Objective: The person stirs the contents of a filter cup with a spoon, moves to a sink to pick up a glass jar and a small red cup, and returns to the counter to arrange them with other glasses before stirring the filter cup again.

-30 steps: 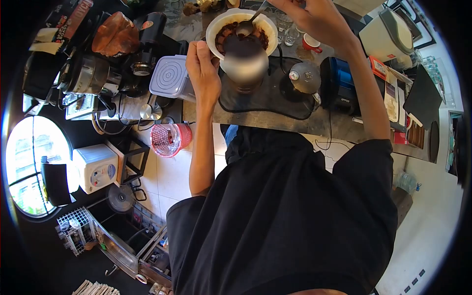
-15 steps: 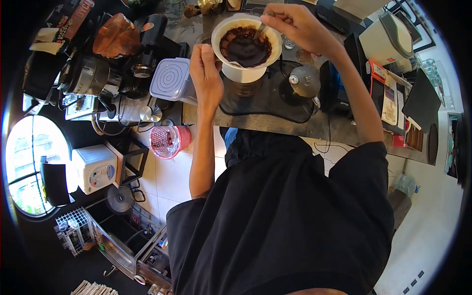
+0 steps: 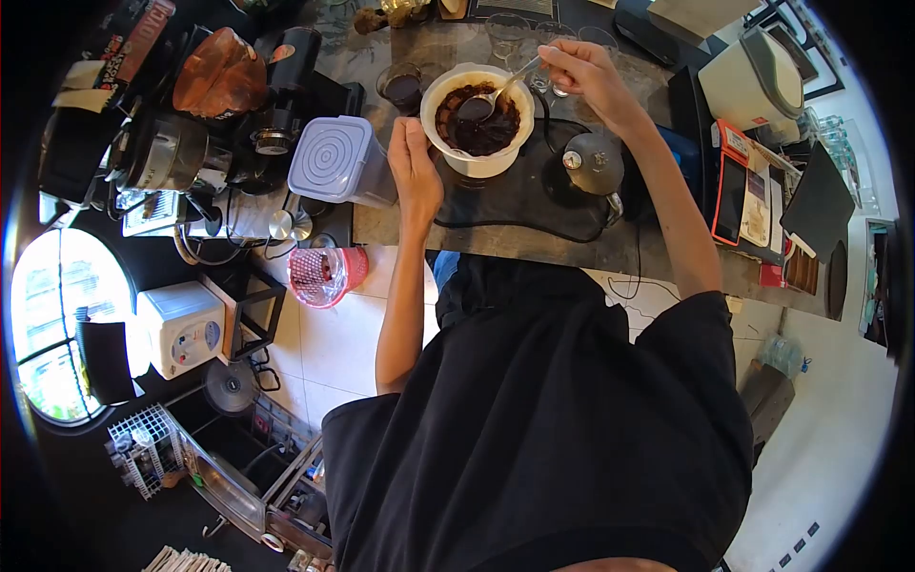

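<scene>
A white coffee dripper (image 3: 479, 164), with dark wet coffee grounds (image 3: 488, 139) inside, stands near the back of the counter. At its left side, my left hand (image 3: 416, 176) is closed with fingertips against the wall; the part of the grip behind the dripper is hidden. My right hand (image 3: 583, 74) pinches the handle of a metal spoon (image 3: 516, 76) from the upper right. The spoon's bowl sits over the grounds, holding dark coffee. Left of the dripper is a glass of dark liquid (image 3: 404, 92).
A dark gooseneck kettle (image 3: 593, 164) stands right of the dripper on a black mat (image 3: 505, 210). A lidded plastic container (image 3: 334, 160) is beside my left wrist. Empty glasses (image 3: 505, 36) stand behind, and a pink basket (image 3: 327, 276) is on the floor.
My right hand has moved right and down, and the spoon's bowl now shows above the grounds. My left hand has shifted slightly right and down. A glass of dark liquid has come into view.
</scene>
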The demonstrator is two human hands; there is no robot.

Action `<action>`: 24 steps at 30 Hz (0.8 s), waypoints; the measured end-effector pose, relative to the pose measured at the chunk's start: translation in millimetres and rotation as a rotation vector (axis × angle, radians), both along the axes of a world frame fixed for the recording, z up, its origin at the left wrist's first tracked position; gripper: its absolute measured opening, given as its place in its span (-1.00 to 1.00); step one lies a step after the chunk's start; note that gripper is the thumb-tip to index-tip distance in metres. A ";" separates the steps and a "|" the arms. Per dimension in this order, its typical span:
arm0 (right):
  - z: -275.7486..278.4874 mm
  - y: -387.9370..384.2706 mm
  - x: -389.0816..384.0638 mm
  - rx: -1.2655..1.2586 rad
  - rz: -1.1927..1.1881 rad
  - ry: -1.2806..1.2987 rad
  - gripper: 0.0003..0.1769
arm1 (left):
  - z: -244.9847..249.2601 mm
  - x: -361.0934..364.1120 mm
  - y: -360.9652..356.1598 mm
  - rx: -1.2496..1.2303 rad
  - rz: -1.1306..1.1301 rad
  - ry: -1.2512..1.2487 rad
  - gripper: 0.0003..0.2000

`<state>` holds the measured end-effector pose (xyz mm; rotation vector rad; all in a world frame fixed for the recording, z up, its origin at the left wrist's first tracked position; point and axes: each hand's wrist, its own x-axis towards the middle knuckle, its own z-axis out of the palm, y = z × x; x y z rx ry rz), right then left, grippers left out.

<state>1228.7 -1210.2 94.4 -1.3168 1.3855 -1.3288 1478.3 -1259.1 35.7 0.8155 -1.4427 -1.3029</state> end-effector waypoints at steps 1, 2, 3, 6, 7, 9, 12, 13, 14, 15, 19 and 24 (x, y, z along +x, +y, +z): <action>3.7 1.6 0.4 -0.011 -0.026 -0.022 -0.68 | -4.2 0.7 -1.1 0.001 0.000 0.000 -0.69; 6.8 2.7 -0.2 -0.009 -0.026 -0.022 -0.68 | -7.9 1.4 -2.2 -0.012 0.004 -0.006 -0.69; 10.0 3.4 -1.2 -0.018 -0.026 0.006 -0.69 | -11.6 2.0 -3.3 -0.027 0.007 -0.012 -0.70; 17.1 3.4 -8.0 -0.045 -0.013 0.037 -0.70 | -17.6 1.1 -2.8 -0.032 0.030 0.011 -0.70; 19.0 3.0 -9.3 -0.063 0.000 0.038 -0.71 | -19.7 1.8 -3.2 -0.030 0.031 0.010 -0.70; 26.1 4.7 -7.0 -0.089 -0.022 0.074 -0.72 | -24.1 3.4 -4.1 -0.030 0.034 -0.016 -0.70; 35.2 9.1 0.6 -0.157 -0.072 0.202 -0.74 | -28.9 4.7 -5.0 -0.069 0.037 -0.048 -0.70; 38.2 11.2 3.8 -0.199 -0.102 0.296 -0.75 | -29.8 4.7 -5.3 -0.067 0.036 -0.049 -0.70; 42.1 14.7 8.1 -0.198 -0.103 0.297 -0.75 | -29.8 4.0 -5.7 -0.099 0.053 -0.056 -0.69; 45.9 18.8 13.3 -0.160 -0.130 0.353 -0.75 | -29.7 3.4 -5.7 -0.131 0.071 -0.063 -0.69; 45.1 17.7 23.7 -0.258 -0.110 0.520 -0.74 | -28.6 4.9 -5.0 -0.090 0.050 -0.068 -0.69; 40.1 15.0 36.5 -0.329 -0.131 0.673 -0.74 | -25.6 3.7 -7.1 -0.037 0.021 -0.072 -0.68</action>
